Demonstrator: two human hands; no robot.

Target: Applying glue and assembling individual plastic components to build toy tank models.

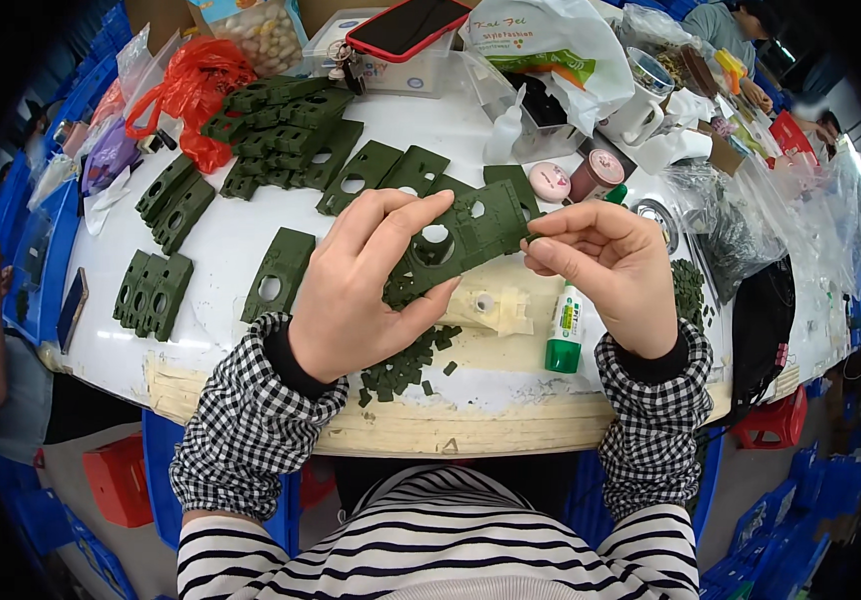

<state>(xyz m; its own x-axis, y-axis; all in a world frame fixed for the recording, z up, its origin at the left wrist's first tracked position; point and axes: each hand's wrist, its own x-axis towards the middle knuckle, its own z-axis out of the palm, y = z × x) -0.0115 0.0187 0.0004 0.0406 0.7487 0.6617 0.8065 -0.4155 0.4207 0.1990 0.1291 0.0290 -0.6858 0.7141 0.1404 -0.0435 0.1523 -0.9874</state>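
Observation:
My left hand (366,275) grips a dark green plastic model hull plate (491,225) with round holes, tilted above the table. At its right end, the thumb and fingers of my right hand (606,260) pinch a tiny dark green piece, mostly hidden by the fingertips, against or very near the plate's edge. Below the plate lies a cream-coloured block (496,308) with a hole in it. A glue bottle (565,330) with a green cap stands beside it. Small green plastic parts (406,370) are heaped under my left hand.
Stacked green hull plates (286,135) fill the back left, with more plates (154,293) at the left. A red-cased phone (406,28) lies on a plastic box. Cups, bags and a white mug (639,115) crowd the right. More small green parts (688,290) lie beyond my right wrist.

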